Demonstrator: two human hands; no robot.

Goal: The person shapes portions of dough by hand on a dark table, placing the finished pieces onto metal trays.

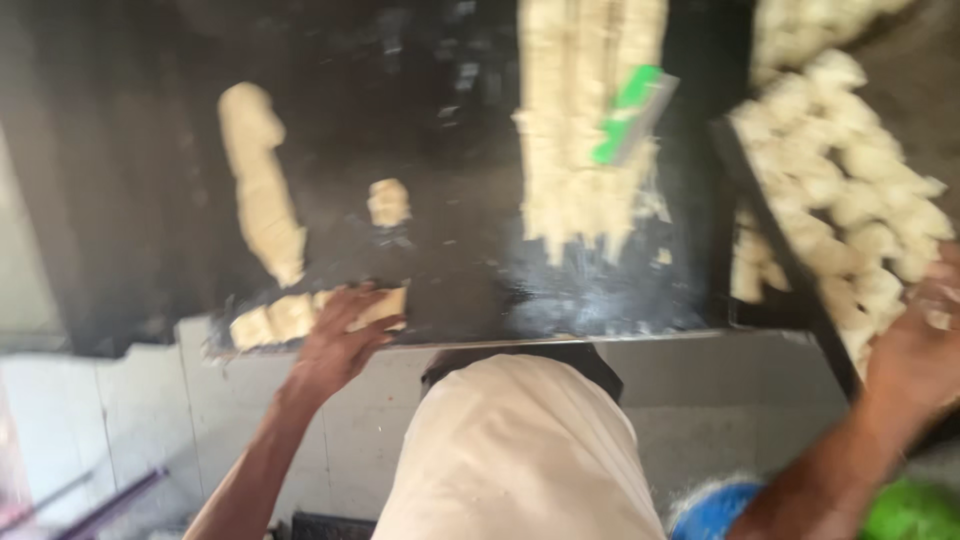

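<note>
The left hand (335, 345) was down at the near edge of the dark bench (450, 270), fingers (372, 308) spread flat over a short row of cut dough pieces (285, 318) lying right along that edge, pressing on them rather than closing round any one. Off to the far side, the right hand (915, 350) was over the heap of dough lumps (850, 170) piled on a dark tray (790, 270) that butted against the bench; the picture was too smeared there to tell whether those fingers were curled on a lump or loose. A long roll of dough (260, 180) lay slantwise just beyond the left hand, a single small lump (388, 202) sat apart near the middle, and further along a wide slab scored into strips (585, 130) carried a scraper with a green handle (632, 115) resting on top of it. The person's pale shirt (520, 460) filled the foreground, with a tiled floor (150, 420) below the bench. To my eye the job at hand was gathering cut pieces, and it would go best with the palm kept low and the pieces swept together gently, since soft dough sitting that close to the edge could easily squash or tip over the side. Keeping the pieces from sticking to one another looked like the other thing to mind.
</note>
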